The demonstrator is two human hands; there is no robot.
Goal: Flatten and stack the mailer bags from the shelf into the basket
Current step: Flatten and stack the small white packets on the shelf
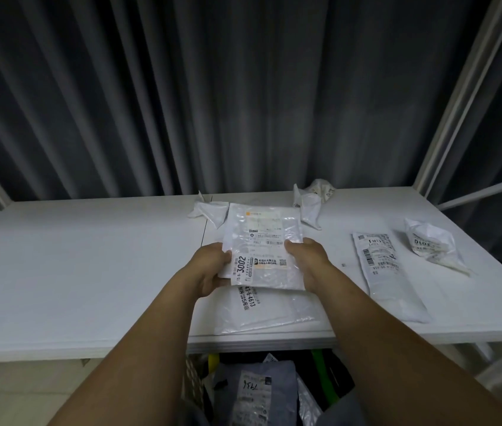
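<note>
A flat white mailer bag (264, 241) with a printed label reading 3002 is held above the white shelf (89, 265). My left hand (209, 269) grips its left edge and my right hand (308, 259) grips its right edge. Under it lies another flattened mailer bag (262, 312) near the shelf's front edge. Below the shelf, between my forearms, the basket (192, 379) holds a grey mailer bag (255, 392) with a label on top of other bags.
A long flat mailer (388, 272) lies to the right, with a crumpled one (431, 244) beyond it. Two crumpled mailers sit at the back, one (209, 212) behind the held bag and one (311, 202) further right. White shelf posts (464, 93) rise at right; grey curtain behind.
</note>
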